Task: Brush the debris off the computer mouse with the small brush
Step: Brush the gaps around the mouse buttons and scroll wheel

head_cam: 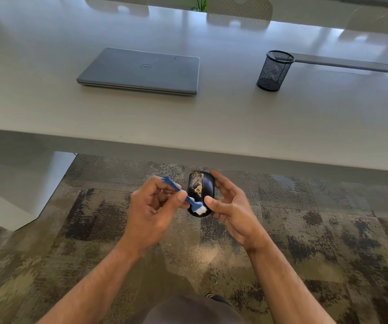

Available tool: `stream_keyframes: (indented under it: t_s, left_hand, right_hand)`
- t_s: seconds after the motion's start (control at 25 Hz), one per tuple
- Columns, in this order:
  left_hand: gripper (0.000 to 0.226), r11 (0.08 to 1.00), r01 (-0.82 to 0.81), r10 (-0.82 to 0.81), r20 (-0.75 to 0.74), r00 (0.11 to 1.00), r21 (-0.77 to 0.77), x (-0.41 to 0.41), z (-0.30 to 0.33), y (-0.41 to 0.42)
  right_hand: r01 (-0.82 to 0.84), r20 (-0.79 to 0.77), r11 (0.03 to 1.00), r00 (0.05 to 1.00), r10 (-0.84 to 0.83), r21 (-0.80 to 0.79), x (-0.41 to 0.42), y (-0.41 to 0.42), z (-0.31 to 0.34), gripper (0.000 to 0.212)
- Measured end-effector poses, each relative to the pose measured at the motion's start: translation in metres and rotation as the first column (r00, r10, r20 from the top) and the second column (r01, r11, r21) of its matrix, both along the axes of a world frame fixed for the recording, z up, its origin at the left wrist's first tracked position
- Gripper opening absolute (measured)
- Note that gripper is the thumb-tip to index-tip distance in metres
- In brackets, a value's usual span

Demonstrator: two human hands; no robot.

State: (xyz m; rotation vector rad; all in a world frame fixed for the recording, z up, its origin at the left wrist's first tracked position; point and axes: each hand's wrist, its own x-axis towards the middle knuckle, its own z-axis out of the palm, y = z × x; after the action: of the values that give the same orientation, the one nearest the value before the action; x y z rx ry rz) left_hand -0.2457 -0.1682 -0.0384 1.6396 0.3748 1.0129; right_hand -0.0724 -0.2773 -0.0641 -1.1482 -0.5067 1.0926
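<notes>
Right hand (pixel 230 206) cradles the debris-coated computer mouse (pixel 201 192). Left hand (pixel 152 211) pinches the small brush (pixel 183 196); bristles contact the mouse end nearest the hands.

The right hand (pixel 229 202) covers the right flank and underside of the computer mouse (pixel 201 192); its fingertips (pixel 214 175) hide the far right edge. White bristles of the small brush (pixel 183 195) mask the near end of the mouse, and the middle of the blue handle vanishes inside the curled left hand (pixel 152 208). Tan debris (pixel 197 188) obscures the left button. Far beyond the hands, chairs (pixel 239 10) and a plant (pixel 200 3) are cut off by the top edge. Below the wrists, the knee and shoe (pixel 211 296) are blurred and cropped by the bottom edge.
</notes>
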Motion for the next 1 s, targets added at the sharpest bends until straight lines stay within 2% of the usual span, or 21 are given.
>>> stream_keyframes:
  t_s: [0.12, 0.24, 0.4, 0.48, 0.68, 0.84, 1.0]
  left_hand:
    - [0.009, 0.996, -0.062, 0.068, -0.088, 0.994, 0.065, 0.002, -0.002, 0.001]
    - [0.014, 0.987, -0.146, 0.151, -0.087, 0.985, 0.064, 0.000, 0.001, 0.008]
    - [0.007, 0.958, -0.274, 0.283, -0.131, 0.950, 0.082, -0.002, 0.005, 0.017]
    - [0.009, 0.965, -0.256, 0.261, -0.098, 0.960, 0.065, -0.003, 0.009, 0.016]
    - [0.011, 0.995, -0.089, 0.090, -0.033, 0.995, 0.038, 0.007, 0.014, -0.002]
    - [0.015, 0.995, -0.078, 0.087, -0.133, 0.987, 0.066, 0.014, 0.007, -0.006]
    - [0.009, 0.988, -0.142, 0.150, -0.162, 0.975, 0.062, 0.015, 0.006, 0.000]
  right_hand:
    - [-0.008, -0.002, 1.000, 1.000, 0.008, -0.004, -0.003, 0.001, -0.002, 0.076]
    - [-0.019, -0.011, 1.000, 1.000, 0.019, -0.002, -0.002, -0.001, -0.005, 0.077]
    - [-0.024, -0.021, 1.000, 1.000, 0.024, -0.002, -0.002, -0.004, -0.006, 0.081]
    - [-0.015, -0.026, 1.000, 1.000, 0.015, 0.000, -0.002, -0.006, -0.006, 0.080]
    - [-0.008, -0.022, 1.000, 1.000, 0.008, 0.009, -0.005, -0.009, -0.008, 0.076]
    - [-0.009, -0.003, 1.000, 1.000, 0.009, 0.007, -0.007, -0.011, -0.009, 0.078]
    - [-0.003, 0.003, 1.000, 1.000, 0.003, 0.000, -0.007, -0.015, -0.012, 0.077]
